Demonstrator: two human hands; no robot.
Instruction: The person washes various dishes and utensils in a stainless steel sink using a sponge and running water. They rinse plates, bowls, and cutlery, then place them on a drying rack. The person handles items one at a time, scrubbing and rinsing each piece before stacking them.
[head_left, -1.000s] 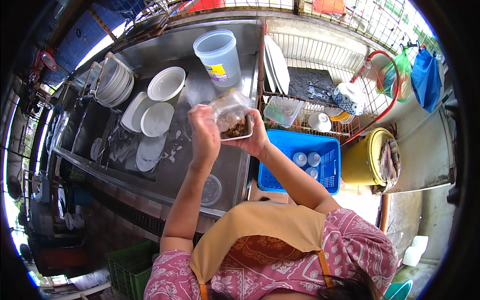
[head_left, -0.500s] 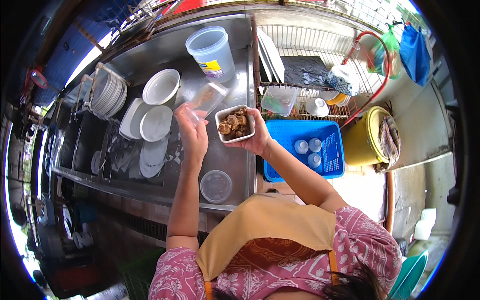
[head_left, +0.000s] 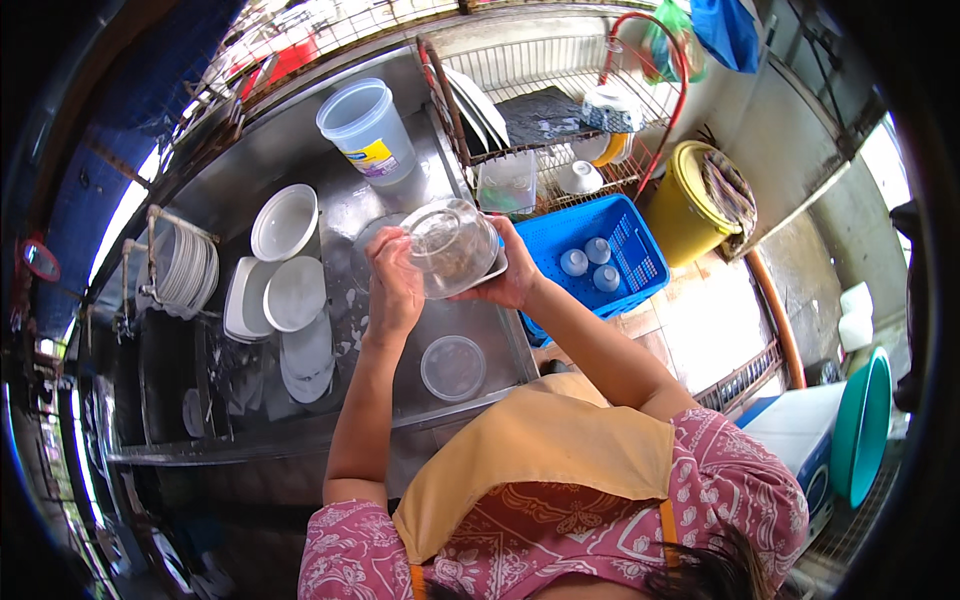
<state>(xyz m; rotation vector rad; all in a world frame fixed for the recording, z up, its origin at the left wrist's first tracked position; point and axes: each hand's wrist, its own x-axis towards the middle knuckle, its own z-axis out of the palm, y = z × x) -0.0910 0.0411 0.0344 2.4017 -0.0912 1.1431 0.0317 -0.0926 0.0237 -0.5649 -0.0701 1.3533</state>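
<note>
Over the steel counter, my left hand [head_left: 396, 282] grips a clear plastic tub [head_left: 447, 238]. The tub is tilted across a small white bowl [head_left: 497, 266], covering most of it. My right hand [head_left: 519, 268] holds that bowl from its right side, fingers wrapped about it. Only a bit of the bowl's rim shows beside the tub; what it contains is hidden or blurred through the plastic. Below the hands, a round clear plastic lid [head_left: 453, 368] lies flat on the counter [head_left: 400, 405].
White bowls [head_left: 285, 222] and plates [head_left: 305, 360] lie at the left, near a rack of plates [head_left: 188, 270]. A clear bucket [head_left: 372, 140] stands behind my hands. On the right are a blue basket [head_left: 640, 262] with cups, a wire shelf and a yellow bin [head_left: 685, 205].
My left hand has brought the clear tub down and right, over the white bowl. The brown food chunks seen in the bowl before are now covered. The head view has turned.
</note>
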